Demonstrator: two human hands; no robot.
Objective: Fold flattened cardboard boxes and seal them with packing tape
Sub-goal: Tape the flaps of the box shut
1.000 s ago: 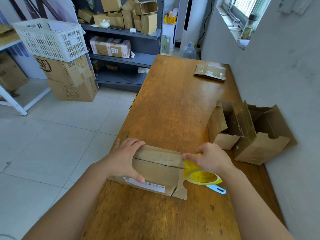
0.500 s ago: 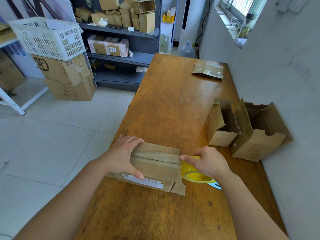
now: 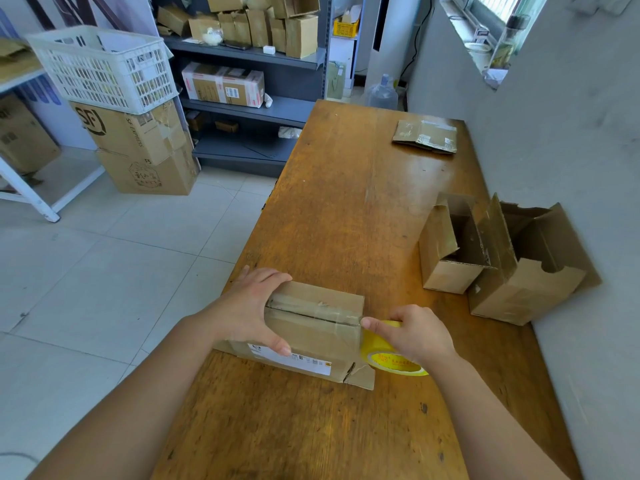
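Our left hand [image 3: 249,313] clamps the left end of the box [image 3: 311,337], fingers curled over the top's far edge and thumb on the near face, pinning it to the bench [image 3: 346,202]. Our right hand [image 3: 412,336] grips the yellow tape roll [image 3: 388,362], which is held against the box's right end just below the top seam. A clear strip of tape [image 3: 311,308] lies along that seam, over the closed flaps. The box sits at the near left edge of the bench, with a white label on its near side.

We judge that we are mid-seal, with the roll at the end of its pass. The next move calls for carrying the tape down over the right end, pressing it flat, then severing it; we see no cutter. To the right, two open boxes [image 3: 450,251] stand touching by the wall. A flattened box [image 3: 426,136] lies at the bench's far end.
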